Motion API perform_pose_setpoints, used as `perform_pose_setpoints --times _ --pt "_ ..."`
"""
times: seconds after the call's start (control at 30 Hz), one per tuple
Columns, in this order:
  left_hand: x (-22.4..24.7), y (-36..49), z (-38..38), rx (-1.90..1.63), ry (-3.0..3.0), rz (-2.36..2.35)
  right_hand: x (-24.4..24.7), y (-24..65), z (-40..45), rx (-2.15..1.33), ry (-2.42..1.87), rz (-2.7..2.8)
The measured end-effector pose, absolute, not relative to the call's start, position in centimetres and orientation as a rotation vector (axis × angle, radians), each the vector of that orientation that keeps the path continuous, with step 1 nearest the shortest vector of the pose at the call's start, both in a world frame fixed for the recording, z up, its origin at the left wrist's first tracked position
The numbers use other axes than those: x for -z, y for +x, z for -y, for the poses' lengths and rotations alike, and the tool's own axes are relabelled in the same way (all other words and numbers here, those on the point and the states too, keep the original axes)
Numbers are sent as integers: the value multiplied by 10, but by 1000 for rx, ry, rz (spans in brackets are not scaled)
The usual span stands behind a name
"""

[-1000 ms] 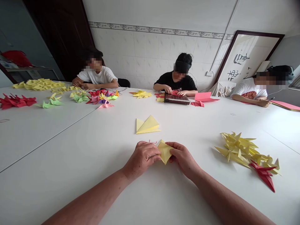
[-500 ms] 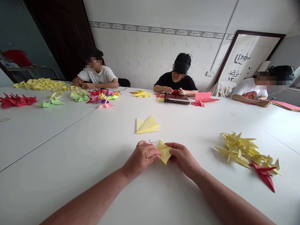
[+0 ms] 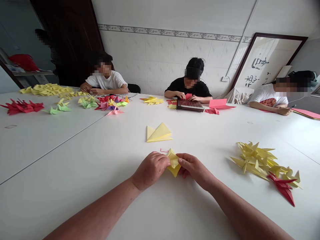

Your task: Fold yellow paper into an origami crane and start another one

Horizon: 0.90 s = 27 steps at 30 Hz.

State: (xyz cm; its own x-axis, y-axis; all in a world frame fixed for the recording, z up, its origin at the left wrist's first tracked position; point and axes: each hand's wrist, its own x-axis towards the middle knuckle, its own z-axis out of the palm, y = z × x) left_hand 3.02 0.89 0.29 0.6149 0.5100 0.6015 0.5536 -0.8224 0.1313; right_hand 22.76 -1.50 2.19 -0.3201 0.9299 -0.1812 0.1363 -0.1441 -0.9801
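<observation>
both hands (image 3: 168, 168) pinch yellow paper's (image 3: 173, 162) edges, bare tabletop (image 3: 105, 166) around them.

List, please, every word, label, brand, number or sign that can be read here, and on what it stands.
No text reads surely enough to quote.
Framed sheet: large brush characters and smaller ones, too unclear to read.
White T-shirt at right: red print, too blurred.
Table: red bracket-like mark, no word.
</observation>
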Motion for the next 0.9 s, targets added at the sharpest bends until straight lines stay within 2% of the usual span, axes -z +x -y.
perform_pose_setpoints --times 0.1,0.2,0.3,0.4,0.6,0.9 --pt "1 30 -9 919 -2812 948 -20 228 17 -1393 -1416 1546" --pt "2 29 -9 874 -2878 1053 -15 228 25 -857 -1604 1750" --pt "1 28 -8 867 -2918 1178 -13 225 40 -282 -1390 2010" --pt "0 27 -7 857 -2944 1267 -12 222 53 -44 -1093 2187" --pt "2 25 -9 853 -2973 1318 -11 221 55 75 -1101 2384" --pt "-2 29 -4 779 -2934 1278 -7 215 56 -200 -1262 2572"
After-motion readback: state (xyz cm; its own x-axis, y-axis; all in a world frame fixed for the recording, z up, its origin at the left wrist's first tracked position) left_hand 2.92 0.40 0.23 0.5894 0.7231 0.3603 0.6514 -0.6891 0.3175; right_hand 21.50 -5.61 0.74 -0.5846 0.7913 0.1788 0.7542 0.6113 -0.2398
